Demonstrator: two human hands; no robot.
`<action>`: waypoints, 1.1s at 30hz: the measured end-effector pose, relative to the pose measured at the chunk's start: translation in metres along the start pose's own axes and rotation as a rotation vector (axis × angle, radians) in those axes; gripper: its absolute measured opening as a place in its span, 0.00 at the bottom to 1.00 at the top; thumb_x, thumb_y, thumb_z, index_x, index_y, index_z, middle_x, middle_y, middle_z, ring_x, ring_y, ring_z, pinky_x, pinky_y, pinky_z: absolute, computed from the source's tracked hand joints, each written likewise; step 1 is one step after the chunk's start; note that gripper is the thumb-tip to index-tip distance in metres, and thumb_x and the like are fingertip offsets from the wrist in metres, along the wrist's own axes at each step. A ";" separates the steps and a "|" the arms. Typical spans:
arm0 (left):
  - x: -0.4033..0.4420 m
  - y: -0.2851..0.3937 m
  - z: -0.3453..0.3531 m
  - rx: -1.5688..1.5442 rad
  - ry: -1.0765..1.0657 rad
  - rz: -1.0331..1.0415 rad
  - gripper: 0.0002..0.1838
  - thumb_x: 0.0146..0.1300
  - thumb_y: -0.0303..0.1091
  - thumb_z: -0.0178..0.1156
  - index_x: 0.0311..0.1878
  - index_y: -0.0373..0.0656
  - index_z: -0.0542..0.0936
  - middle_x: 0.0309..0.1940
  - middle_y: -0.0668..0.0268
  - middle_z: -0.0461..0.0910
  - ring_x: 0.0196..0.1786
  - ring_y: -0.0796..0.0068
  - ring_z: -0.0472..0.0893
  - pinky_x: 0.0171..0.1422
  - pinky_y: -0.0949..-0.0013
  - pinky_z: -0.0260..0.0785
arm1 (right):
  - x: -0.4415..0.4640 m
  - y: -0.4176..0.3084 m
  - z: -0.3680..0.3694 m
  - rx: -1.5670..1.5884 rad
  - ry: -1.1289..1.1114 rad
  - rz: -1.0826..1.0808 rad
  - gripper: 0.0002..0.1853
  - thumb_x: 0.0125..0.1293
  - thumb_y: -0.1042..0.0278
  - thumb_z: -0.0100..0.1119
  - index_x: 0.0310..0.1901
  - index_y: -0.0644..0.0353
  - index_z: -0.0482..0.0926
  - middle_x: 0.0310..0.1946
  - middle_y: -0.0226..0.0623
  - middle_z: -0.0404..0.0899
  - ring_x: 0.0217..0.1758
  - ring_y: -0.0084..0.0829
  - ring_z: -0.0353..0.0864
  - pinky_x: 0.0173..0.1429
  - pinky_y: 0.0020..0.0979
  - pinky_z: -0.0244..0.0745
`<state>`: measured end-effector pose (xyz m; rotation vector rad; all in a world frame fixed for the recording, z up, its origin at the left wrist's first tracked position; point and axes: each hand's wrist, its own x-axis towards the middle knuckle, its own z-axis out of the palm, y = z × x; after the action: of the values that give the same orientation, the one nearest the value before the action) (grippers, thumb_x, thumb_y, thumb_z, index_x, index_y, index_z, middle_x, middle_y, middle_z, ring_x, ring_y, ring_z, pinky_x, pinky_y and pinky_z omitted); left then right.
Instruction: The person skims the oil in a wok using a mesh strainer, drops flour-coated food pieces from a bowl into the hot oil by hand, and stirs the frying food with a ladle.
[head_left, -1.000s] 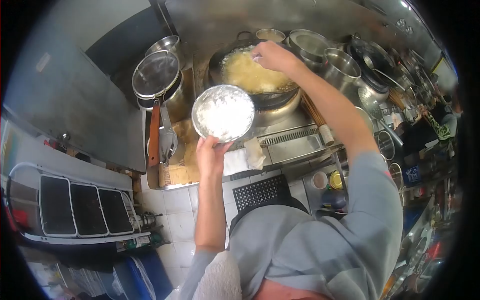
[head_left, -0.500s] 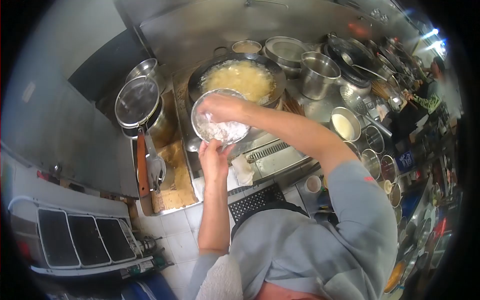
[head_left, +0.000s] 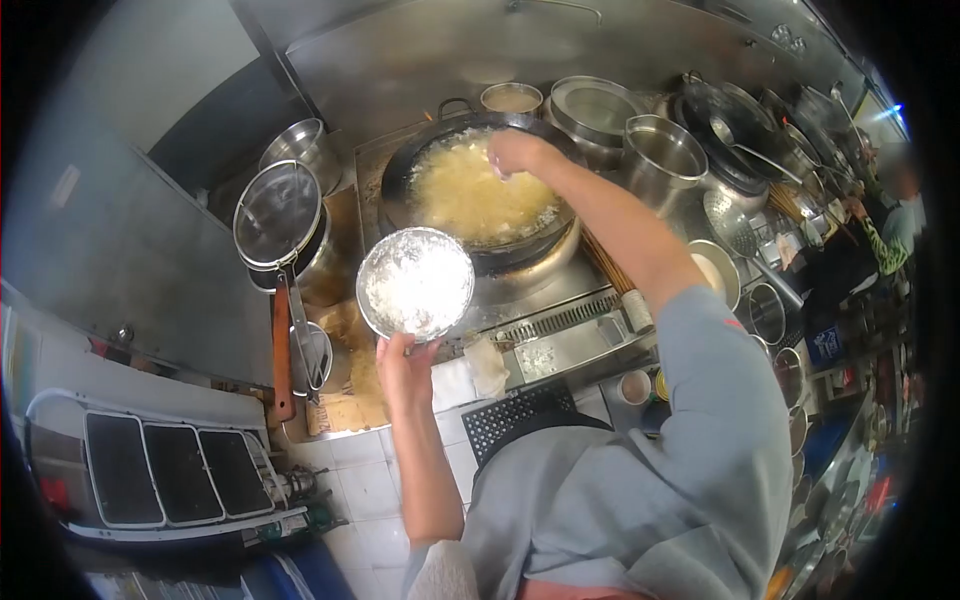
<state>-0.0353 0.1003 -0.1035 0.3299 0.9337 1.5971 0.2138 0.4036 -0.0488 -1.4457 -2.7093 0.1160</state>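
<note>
My left hand (head_left: 405, 372) grips the near rim of a metal bowl (head_left: 364, 300), which is tilted a little and holds white powder (head_left: 418, 285) like flour. Behind it, a big black wok (head_left: 398, 190) on the stove is full of bubbling yellow oil (head_left: 465, 195) with pale bits in it. My right hand (head_left: 520, 153) hangs just over the far right part of the oil, fingers bent down and together. White coating shows at the fingertips; whatever they hold is too small to name.
A wire strainer (head_left: 280, 215) rests on a pot at the left. Behind and right of the wok stand metal pots (head_left: 665, 160), a ladle (head_left: 755, 152) and a skimmer (head_left: 732, 222). A folded cloth (head_left: 487, 368) lies at the stove's front edge. Another person (head_left: 900, 200) is at the far right.
My right hand has come out of the bowl and moved away over the wok. My left hand has brought the bowl nearer and slightly left, off the wok's front edge.
</note>
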 end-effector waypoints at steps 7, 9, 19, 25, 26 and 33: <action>-0.009 0.003 -0.004 -0.007 -0.077 -0.006 0.22 0.53 0.21 0.48 0.54 0.37 0.69 0.48 0.57 0.75 0.49 0.60 0.77 0.50 0.52 0.74 | 0.005 0.004 -0.001 -0.012 0.388 0.051 0.13 0.50 0.79 0.54 0.38 0.62 0.82 0.28 0.50 0.81 0.33 0.44 0.82 0.40 0.39 0.77; -0.013 0.003 -0.002 -0.009 -0.079 0.010 0.20 0.53 0.22 0.48 0.52 0.37 0.70 0.46 0.57 0.76 0.47 0.61 0.78 0.49 0.52 0.74 | -0.036 -0.061 -0.054 0.524 0.230 0.086 0.11 0.52 0.78 0.56 0.38 0.63 0.82 0.29 0.44 0.82 0.30 0.36 0.83 0.39 0.34 0.78; -0.016 -0.010 0.011 -0.126 -0.120 -0.006 0.11 0.54 0.21 0.50 0.42 0.38 0.71 0.39 0.63 0.75 0.43 0.69 0.77 0.48 0.56 0.76 | -0.124 -0.191 -0.026 0.072 -0.194 -0.326 0.26 0.40 0.66 0.70 0.46 0.57 0.78 0.38 0.47 0.79 0.45 0.43 0.79 0.48 0.39 0.73; -0.014 -0.025 0.005 -0.136 -0.078 -0.045 0.12 0.55 0.22 0.51 0.44 0.38 0.72 0.41 0.62 0.76 0.42 0.68 0.78 0.45 0.58 0.77 | -0.122 -0.209 0.021 -0.060 -0.135 -0.156 0.31 0.41 0.67 0.68 0.53 0.50 0.73 0.45 0.45 0.74 0.53 0.45 0.74 0.52 0.40 0.72; -0.014 -0.022 0.005 -0.138 -0.085 -0.065 0.12 0.55 0.22 0.51 0.45 0.38 0.71 0.41 0.62 0.76 0.42 0.68 0.78 0.45 0.57 0.77 | -0.120 -0.215 0.021 -0.097 -0.080 -0.182 0.29 0.42 0.68 0.67 0.51 0.50 0.75 0.43 0.45 0.75 0.51 0.43 0.75 0.51 0.40 0.73; -0.013 -0.004 0.007 -0.181 -0.137 -0.070 0.16 0.56 0.22 0.51 0.49 0.37 0.70 0.42 0.59 0.75 0.44 0.64 0.78 0.45 0.54 0.77 | -0.072 -0.199 -0.019 0.278 -0.061 -0.280 0.20 0.46 0.71 0.61 0.45 0.56 0.80 0.41 0.43 0.81 0.46 0.42 0.79 0.49 0.37 0.74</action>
<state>-0.0249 0.0904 -0.0982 0.2735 0.6832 1.5614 0.0914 0.2344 -0.0122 -0.9961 -2.7710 0.5033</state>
